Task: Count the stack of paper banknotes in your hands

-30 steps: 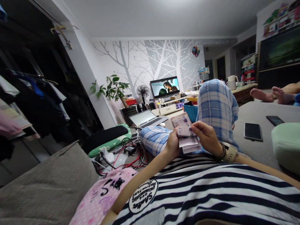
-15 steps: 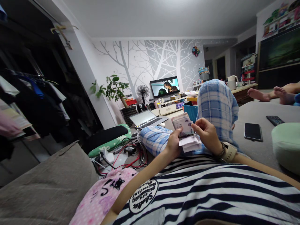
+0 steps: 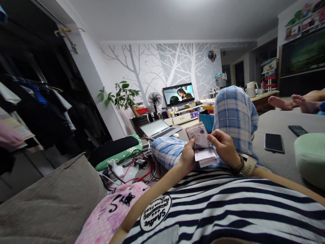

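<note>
My left hand [image 3: 188, 154] grips a thick stack of small printed paper slips [image 3: 199, 135], its thumb pressed on the top face. The slips are pale with purple print and look like banknotes, though I cannot be sure. Below the thumb, whiter ends of the slips [image 3: 206, 155] hang bent down towards my lap. My right hand [image 3: 224, 147] is closed in a pinch at the right edge of the stack, thumb against forefinger. Both hands are above my lap, between my knees in blue checked trousers [image 3: 232, 112].
A phone [image 3: 274, 143], a remote control [image 3: 297, 130] and a pale green cushion [image 3: 311, 157] lie on the sofa to my right. On the left are a laptop [image 3: 162, 130], tangled cables [image 3: 146, 169] and a pink blanket [image 3: 114, 206]. Another person's bare feet [image 3: 284, 101] rest at the far right.
The top slip's face shows different print, and the hanging white ends have shifted slightly down and right. My right hand has moved slightly at the stack's edge. The other person's foot has shifted left.
</note>
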Demonstrator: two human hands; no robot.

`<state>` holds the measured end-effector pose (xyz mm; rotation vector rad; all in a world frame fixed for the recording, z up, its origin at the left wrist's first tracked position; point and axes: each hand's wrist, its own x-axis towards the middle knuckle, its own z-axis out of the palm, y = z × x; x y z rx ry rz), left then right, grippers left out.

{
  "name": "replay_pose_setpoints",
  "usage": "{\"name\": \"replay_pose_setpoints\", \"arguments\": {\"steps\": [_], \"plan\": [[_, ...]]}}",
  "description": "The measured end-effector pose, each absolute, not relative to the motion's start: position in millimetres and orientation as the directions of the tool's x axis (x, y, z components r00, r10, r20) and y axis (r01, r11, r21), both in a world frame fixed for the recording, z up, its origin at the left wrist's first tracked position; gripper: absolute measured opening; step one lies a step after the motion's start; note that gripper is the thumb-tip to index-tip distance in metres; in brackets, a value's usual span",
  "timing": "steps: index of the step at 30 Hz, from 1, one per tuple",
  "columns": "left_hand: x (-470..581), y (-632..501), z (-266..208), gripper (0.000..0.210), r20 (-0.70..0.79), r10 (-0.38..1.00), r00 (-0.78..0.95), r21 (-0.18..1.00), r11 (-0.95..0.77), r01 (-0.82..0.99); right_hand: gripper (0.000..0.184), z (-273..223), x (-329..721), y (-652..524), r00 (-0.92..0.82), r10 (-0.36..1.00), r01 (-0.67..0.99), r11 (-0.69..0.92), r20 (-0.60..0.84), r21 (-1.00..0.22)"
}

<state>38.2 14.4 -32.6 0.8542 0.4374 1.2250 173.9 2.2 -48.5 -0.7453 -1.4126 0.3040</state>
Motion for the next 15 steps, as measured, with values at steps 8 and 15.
{"name": "replay_pose_setpoints", "arguments": {"steps": [8,15], "plan": [[37.7,12.5,-29.7,0.035,0.118,0.939,0.324,0.772,0.119,-0.625,0.025,-46.5,172.5,-8.7,0.098,0.542,0.274,0.792,0.835,-0.546],[38.2,10.6,-26.6,0.035,0.139,0.919,0.369,0.774,0.131,-0.619,0.026,-45.7,172.0,-11.4,0.07,0.538,0.268,0.801,0.84,-0.535]]}}
